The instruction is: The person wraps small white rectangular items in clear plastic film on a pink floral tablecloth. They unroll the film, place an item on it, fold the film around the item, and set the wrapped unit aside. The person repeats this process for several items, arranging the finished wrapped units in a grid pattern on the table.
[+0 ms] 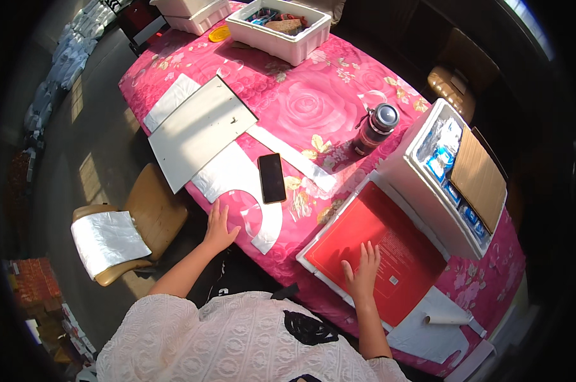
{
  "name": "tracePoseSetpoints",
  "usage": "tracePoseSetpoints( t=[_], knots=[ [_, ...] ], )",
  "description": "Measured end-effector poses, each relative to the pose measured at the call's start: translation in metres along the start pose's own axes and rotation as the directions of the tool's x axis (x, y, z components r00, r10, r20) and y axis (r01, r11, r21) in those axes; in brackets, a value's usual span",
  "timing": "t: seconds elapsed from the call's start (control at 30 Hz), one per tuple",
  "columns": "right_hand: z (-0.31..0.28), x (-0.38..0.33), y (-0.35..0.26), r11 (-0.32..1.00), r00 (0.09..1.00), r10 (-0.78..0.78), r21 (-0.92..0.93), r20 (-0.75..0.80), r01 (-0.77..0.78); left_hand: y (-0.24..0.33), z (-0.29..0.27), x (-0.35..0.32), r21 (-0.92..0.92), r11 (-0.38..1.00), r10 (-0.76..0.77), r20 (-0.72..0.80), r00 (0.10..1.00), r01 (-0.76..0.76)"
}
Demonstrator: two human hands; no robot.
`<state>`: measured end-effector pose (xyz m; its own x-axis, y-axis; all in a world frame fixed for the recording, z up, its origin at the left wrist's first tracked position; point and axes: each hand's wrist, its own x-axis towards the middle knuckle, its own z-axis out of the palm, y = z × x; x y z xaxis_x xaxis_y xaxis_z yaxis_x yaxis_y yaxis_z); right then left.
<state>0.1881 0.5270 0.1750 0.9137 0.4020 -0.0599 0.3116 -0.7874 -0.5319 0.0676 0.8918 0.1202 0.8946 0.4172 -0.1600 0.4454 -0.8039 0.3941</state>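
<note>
My left hand is open, fingers spread, at the table's near edge beside a flat white plastic bag. Nothing is in it. A white board with dark specks lies partly over that bag. Just right of the bag rests a black phone. My right hand is also open, fingers apart, over a flat red printed sheet set in a white foam tray or lid. Whether its fingers touch the red surface, I cannot tell.
A foam box of blue-and-white packets with cardboard stands at the right. Near it are a dark flask and a white roll. Another foam box sits at the far end. A wooden chair is at the left.
</note>
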Motion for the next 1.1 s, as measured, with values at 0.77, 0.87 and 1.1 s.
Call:
tracePoseSetpoints(
  t=[0.77, 0.87, 1.1],
  knots=[
    [0.313, 0.442, -0.266, 0.968, 0.968, 0.187, -0.200, 0.164, -0.153, -0.303, -0.039, 0.144, -0.877, -0.331, -0.690, 0.477, 0.545, 0.349],
    [0.307, 0.453, -0.264, 0.959, 0.918, 0.251, -0.206, 0.306, -0.194, -0.304, -0.043, 0.157, -0.861, -0.413, -0.689, 0.508, 0.518, 0.295],
    [0.252, 0.441, -0.327, 0.961, 0.977, 0.207, -0.196, 0.045, -0.195, -0.295, -0.105, 0.145, -0.732, -0.641, -0.486, 0.619, 0.618, 0.230]
  ],
)
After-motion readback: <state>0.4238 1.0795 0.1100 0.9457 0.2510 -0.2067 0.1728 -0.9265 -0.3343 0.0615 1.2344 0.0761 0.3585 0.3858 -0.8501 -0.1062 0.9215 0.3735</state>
